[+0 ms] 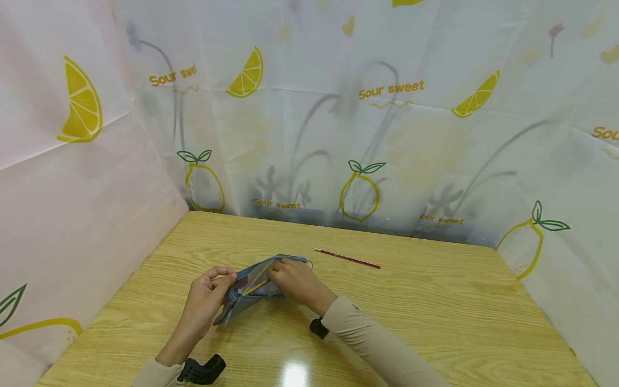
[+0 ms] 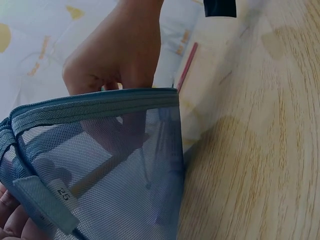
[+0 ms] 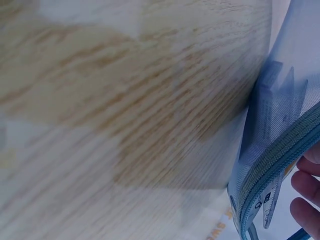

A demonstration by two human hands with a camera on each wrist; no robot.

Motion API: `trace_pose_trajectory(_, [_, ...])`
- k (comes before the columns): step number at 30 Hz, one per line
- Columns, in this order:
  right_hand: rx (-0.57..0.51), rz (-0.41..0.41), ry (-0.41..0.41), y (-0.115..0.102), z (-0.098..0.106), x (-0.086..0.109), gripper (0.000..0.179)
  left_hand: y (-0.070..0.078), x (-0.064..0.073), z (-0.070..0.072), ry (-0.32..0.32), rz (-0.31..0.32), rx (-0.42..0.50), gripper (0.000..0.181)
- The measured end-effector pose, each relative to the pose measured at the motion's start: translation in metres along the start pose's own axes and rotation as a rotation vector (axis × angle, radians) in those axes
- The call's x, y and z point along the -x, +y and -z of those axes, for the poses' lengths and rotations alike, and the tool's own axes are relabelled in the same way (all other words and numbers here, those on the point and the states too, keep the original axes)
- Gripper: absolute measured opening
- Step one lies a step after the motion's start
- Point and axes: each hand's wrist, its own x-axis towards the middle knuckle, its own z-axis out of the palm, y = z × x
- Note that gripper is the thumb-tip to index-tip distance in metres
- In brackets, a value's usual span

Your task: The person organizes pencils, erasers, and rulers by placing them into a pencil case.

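A blue mesh zip pouch [image 1: 251,303] stands on the table with its zipped mouth spread wide. At its left end my left hand [image 1: 205,295] pinches the rim between thumb and fingers. My right hand [image 1: 295,279] reaches down through the mouth with its fingers bent. Those fingers meet one end of a slim yellow pencil [image 1: 255,288], which slants inside the pouch; through the mesh the pencil [image 2: 97,175] looks blurred. A ruler with printed marks [image 3: 272,197] shows at the pouch mouth in the right wrist view. Other contents are hard to make out.
A dark red pencil [image 1: 348,258] lies on the wooden table [image 1: 435,312] behind and right of the pouch. Lemon-printed cloth [image 1: 309,123] hangs along the back and sides of the table. A black wrist camera mount [image 1: 205,370] sits on my left wrist.
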Motion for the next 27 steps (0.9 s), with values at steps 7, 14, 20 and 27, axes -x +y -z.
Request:
trace_pose_trajectory(7, [-0.014, -0.002, 0.016, 0.002, 0.001, 0.001, 0.008, 0.003, -0.002, -0.002, 0.034, 0.076, 0.022, 0.016])
trace_pose_trajectory(14, [-0.042, -0.014, 0.06, 0.005, 0.006, 0.001, 0.011, 0.002, -0.004, -0.001, 0.057, 0.104, 0.047, 0.013])
trace_pose_trajectory(20, [-0.058, -0.019, 0.069, 0.007, 0.012, 0.001, 0.013, 0.002, -0.005, -0.001, 0.064, 0.115, 0.065, 0.014])
trace_pose_trajectory(27, [-0.077, -0.013, 0.07, 0.011, 0.019, 0.002, 0.012, 0.001, -0.004, 0.0, 0.067, 0.117, 0.095, 0.014])
